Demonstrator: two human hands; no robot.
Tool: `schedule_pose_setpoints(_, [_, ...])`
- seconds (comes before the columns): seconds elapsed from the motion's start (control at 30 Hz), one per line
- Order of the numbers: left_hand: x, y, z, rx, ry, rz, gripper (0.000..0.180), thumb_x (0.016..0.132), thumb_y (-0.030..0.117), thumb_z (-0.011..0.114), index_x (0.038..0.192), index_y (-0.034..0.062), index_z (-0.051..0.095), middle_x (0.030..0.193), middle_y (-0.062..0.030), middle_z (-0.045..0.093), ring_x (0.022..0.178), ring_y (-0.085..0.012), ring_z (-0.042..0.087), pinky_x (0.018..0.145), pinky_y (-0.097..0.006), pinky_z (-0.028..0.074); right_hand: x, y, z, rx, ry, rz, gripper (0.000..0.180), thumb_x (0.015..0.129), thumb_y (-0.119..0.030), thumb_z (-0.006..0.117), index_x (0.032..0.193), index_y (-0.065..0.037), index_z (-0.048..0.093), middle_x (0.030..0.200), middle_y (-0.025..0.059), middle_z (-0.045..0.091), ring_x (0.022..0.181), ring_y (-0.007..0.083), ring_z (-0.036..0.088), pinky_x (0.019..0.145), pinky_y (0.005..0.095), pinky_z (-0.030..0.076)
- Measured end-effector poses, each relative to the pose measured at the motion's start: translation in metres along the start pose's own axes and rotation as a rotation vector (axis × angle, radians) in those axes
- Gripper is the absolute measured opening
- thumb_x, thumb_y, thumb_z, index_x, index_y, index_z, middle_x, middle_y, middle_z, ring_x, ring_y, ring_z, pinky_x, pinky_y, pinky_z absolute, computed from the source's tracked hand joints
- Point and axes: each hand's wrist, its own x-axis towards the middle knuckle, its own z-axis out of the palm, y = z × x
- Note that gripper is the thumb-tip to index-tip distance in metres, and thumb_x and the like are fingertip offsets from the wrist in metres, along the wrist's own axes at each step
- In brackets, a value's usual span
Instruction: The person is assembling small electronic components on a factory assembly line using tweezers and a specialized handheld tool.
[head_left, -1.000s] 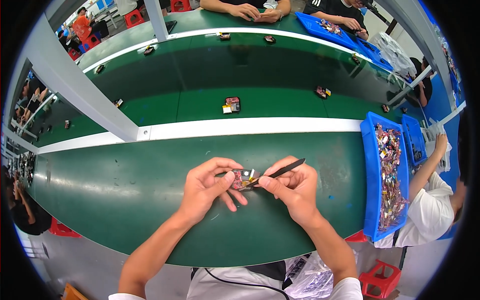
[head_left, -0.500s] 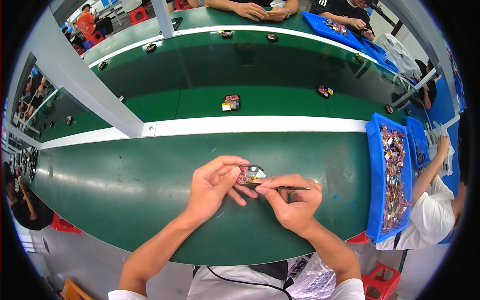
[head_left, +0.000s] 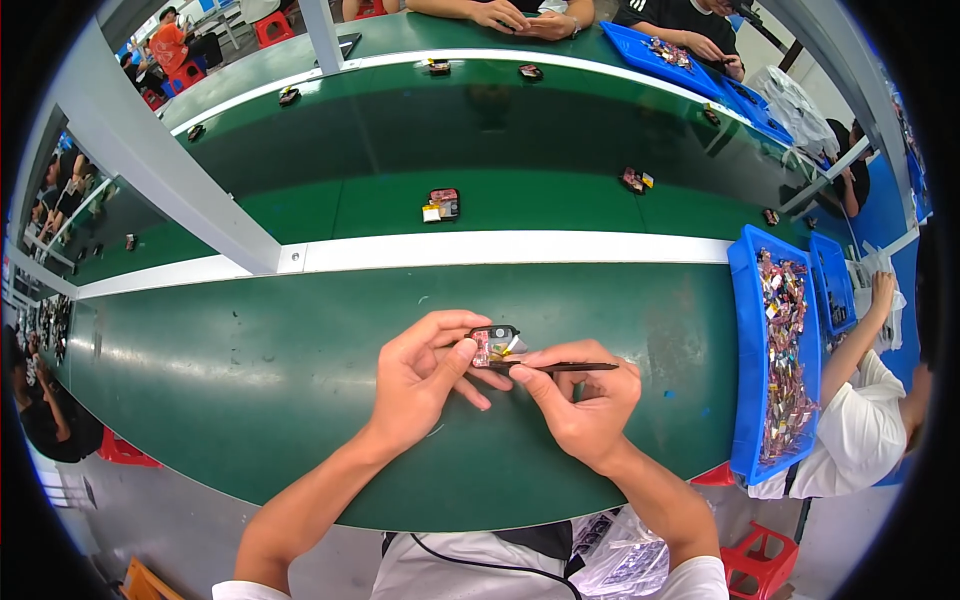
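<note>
My left hand [head_left: 425, 375] pinches a small black-framed electronic part [head_left: 495, 345] with a pink board and a gold patch, held just above the green table [head_left: 250, 400]. My right hand [head_left: 585, 400] grips thin black tweezers [head_left: 560, 368] lying nearly level, tips touching the part's lower edge. Both hands meet at the middle of the near table strip.
A blue tray [head_left: 748, 370] full of small parts lies at the right, beside a neighbour's arm [head_left: 850, 350]. A white rail [head_left: 500, 248] divides off the green conveyor, which carries similar parts [head_left: 441, 204] [head_left: 634, 180]. Other people work at the far side with more blue trays [head_left: 660, 50]. A grey post [head_left: 170, 170] crosses the left.
The tweezers have swung down from pointing up-right to nearly level, and my right hand has slid lower under the part. My left hand keeps its hold.
</note>
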Motion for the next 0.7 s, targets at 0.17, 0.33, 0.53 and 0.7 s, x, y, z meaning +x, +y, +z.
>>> schedule_pose_setpoints(0.17, [0.0003, 0.0025, 0.0007, -0.011, -0.013, -0.004, 0.028, 0.103, 0.003, 0.05, 0.128, -0.0085, 0.052, 0.113, -0.0224, 0.066, 0.086, -0.0291, 0.074, 0.062, -0.031, 0.063, -0.0001, 0.0028, 0.001, 0.01, 0.01, -0.021, 0.012, 0.078, 0.001, 0.082, 0.086, -0.003, 0.074, 0.069, 0.0032, 0.071, 0.041, 0.0008, 0.044, 0.041, 0.0197, 0.028])
schedule_pose_setpoints(0.33, [-0.0006, 0.0029, 0.0016, -0.021, -0.014, -0.025, 0.028, 0.103, 0.004, 0.05, 0.129, -0.0083, 0.051, 0.114, -0.0219, 0.065, 0.086, -0.0288, 0.074, 0.062, -0.03, 0.063, -0.001, 0.0015, -0.0005, 0.101, 0.003, 0.145, 0.011, 0.079, 0.002, 0.081, 0.086, -0.001, 0.074, 0.069, 0.0028, 0.071, 0.043, -0.0008, 0.044, 0.042, 0.0193, 0.027])
schedule_pose_setpoints(0.53, [-0.002, 0.0024, 0.0033, 0.024, -0.005, 0.002, 0.029, 0.103, 0.004, 0.05, 0.129, -0.0082, 0.051, 0.113, -0.0218, 0.066, 0.086, -0.0279, 0.074, 0.061, -0.03, 0.062, -0.001, 0.0022, -0.0015, 0.072, -0.021, 0.123, 0.011, 0.079, 0.002, 0.081, 0.086, 0.0, 0.073, 0.07, 0.004, 0.071, 0.042, 0.0, 0.043, 0.041, 0.0204, 0.027])
schedule_pose_setpoints(0.7, [-0.0015, 0.0027, 0.005, 0.038, 0.03, 0.024, 0.029, 0.103, 0.005, 0.05, 0.128, -0.0091, 0.052, 0.112, -0.0228, 0.067, 0.086, -0.0289, 0.074, 0.06, -0.03, 0.063, 0.0006, 0.0011, -0.0042, 0.033, 0.019, -0.006, 0.014, 0.078, 0.002, 0.081, 0.088, -0.001, 0.073, 0.074, 0.0044, 0.073, 0.04, 0.002, 0.043, 0.041, 0.0205, 0.029])
